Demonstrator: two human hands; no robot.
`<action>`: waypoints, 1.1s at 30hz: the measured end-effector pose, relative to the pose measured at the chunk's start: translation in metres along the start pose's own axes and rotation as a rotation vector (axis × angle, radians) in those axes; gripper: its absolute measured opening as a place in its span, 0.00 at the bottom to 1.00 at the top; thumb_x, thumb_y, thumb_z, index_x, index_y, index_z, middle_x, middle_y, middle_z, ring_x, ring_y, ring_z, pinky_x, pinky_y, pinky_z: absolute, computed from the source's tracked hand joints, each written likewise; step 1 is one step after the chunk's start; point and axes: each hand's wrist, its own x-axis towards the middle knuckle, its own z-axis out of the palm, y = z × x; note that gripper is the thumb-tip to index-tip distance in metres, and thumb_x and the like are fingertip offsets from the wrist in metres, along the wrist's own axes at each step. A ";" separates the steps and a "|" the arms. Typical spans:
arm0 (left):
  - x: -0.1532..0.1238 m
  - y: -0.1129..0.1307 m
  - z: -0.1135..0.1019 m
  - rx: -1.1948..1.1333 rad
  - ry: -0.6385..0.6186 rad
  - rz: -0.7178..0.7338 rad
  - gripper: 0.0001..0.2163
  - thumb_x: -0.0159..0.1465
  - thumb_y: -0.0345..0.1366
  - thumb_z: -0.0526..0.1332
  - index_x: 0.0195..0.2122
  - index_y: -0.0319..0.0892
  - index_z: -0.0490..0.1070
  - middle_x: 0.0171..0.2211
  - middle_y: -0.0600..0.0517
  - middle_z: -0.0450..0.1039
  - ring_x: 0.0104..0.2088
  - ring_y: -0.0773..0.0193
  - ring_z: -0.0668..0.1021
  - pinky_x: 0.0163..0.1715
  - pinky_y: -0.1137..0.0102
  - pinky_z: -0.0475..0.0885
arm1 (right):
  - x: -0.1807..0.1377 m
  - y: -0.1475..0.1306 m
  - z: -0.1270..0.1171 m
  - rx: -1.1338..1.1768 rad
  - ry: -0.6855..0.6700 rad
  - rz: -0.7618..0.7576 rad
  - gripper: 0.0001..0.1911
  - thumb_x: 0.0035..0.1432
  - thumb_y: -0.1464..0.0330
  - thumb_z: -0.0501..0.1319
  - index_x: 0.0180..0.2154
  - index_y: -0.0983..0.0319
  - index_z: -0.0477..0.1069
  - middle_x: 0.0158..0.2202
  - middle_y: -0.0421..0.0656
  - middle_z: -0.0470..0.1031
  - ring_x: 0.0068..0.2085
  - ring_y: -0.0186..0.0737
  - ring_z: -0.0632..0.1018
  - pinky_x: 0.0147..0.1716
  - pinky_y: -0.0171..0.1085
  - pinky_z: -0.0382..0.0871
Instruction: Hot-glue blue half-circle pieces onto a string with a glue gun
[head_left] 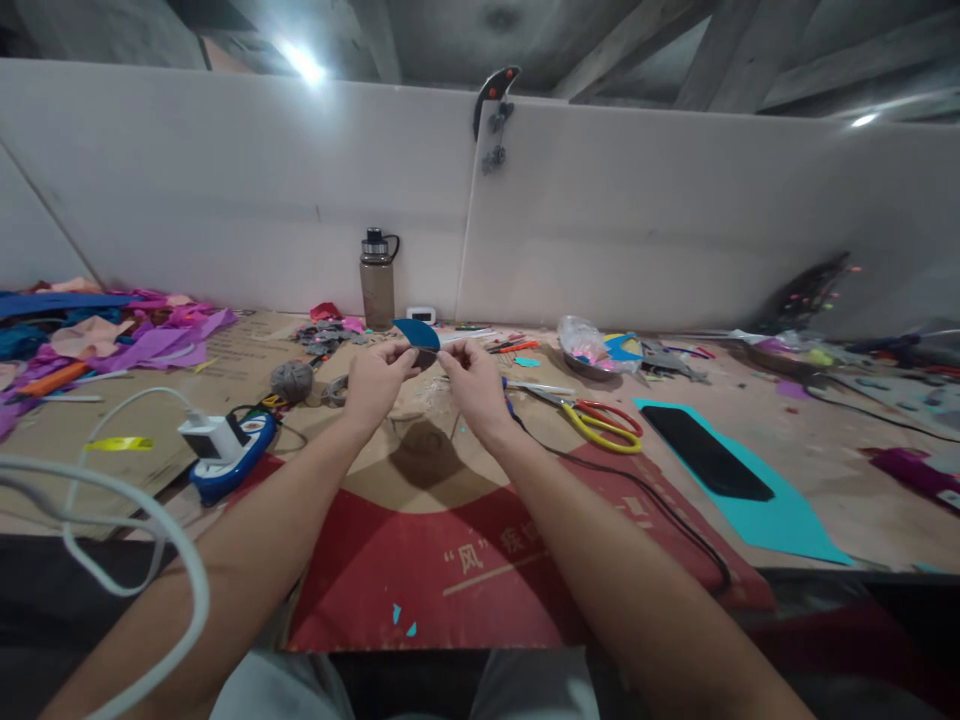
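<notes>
My left hand (376, 382) and my right hand (474, 380) are raised together above the cardboard-covered table (420, 480). Both pinch a small blue curved piece (417, 333) with a darker part under it, held between the fingertips of the two hands. The fingers of each hand are closed on it. Its underside is hidden by my fingers.
Yellow and red scissors (596, 417) lie right of my hands. A teal sheet (757, 490) carries a black phone (705, 452). A bottle (376, 280) stands at the back wall. A white charger on a blue power strip (225, 450), cables, a twine ball (291, 379) and coloured scraps (112, 335) lie left.
</notes>
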 end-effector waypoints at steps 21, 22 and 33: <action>-0.007 0.008 0.011 -0.341 -0.004 -0.242 0.07 0.47 0.32 0.66 0.26 0.36 0.72 0.29 0.49 0.74 0.29 0.66 0.77 0.31 0.68 0.77 | 0.000 0.002 -0.010 -0.393 0.132 -0.207 0.06 0.57 0.65 0.52 0.30 0.60 0.63 0.30 0.42 0.71 0.32 0.37 0.70 0.35 0.37 0.62; -0.008 0.008 0.011 -0.344 0.002 -0.247 0.07 0.47 0.32 0.66 0.26 0.36 0.72 0.28 0.50 0.74 0.28 0.67 0.77 0.31 0.69 0.77 | 0.000 0.003 -0.010 -0.387 0.129 -0.206 0.06 0.57 0.65 0.52 0.30 0.60 0.63 0.30 0.42 0.71 0.32 0.37 0.70 0.35 0.37 0.62; -0.009 0.009 0.011 -0.363 -0.008 -0.224 0.09 0.46 0.34 0.68 0.25 0.37 0.70 0.27 0.52 0.72 0.28 0.67 0.77 0.34 0.66 0.77 | 0.002 0.004 -0.013 -0.241 0.114 -0.143 0.08 0.56 0.64 0.54 0.29 0.62 0.66 0.26 0.39 0.69 0.28 0.32 0.67 0.31 0.34 0.60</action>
